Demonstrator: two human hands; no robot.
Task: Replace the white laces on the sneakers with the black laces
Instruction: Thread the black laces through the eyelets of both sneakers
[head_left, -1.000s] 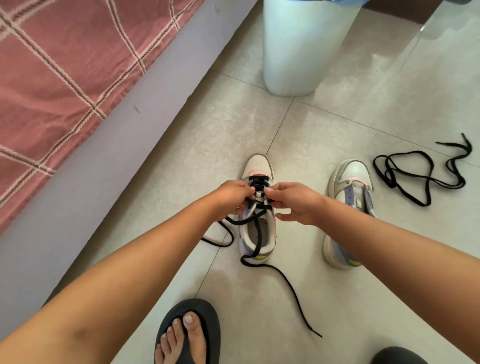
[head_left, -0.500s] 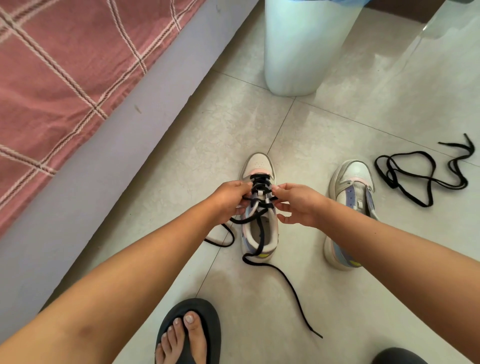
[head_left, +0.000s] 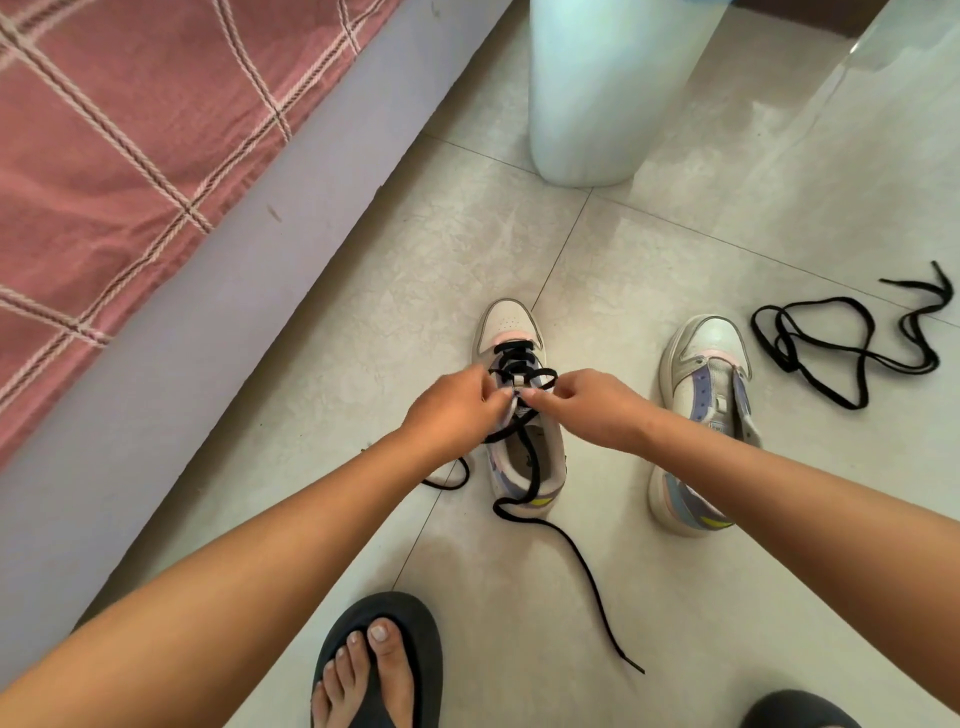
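A white sneaker (head_left: 509, 322) stands on the floor tiles, toe pointing away, with a black lace (head_left: 571, 551) crossed through its lower eyelets. My left hand (head_left: 452, 410) and my right hand (head_left: 592, 405) meet over its tongue, fingers curled and pinching at the lace and upper eyelets. One loose lace end trails over the heel toward me, another loops out to the left. A second sneaker (head_left: 701, 374) without a lace stands to the right. A spare black lace (head_left: 841, 353) lies coiled on the floor further right.
A bed with a pink checked cover (head_left: 130, 156) and a grey frame (head_left: 218, 322) runs along the left. A pale cylindrical bin (head_left: 597, 93) stands behind the sneakers. My foot in a dark sandal (head_left: 379, 660) is at the bottom, another sandal (head_left: 795, 712) at bottom right.
Both hands have slid a little toward me, from the middle lace crossings to the upper eyelets near the tongue. The sneakers and the spare lace have stayed put.
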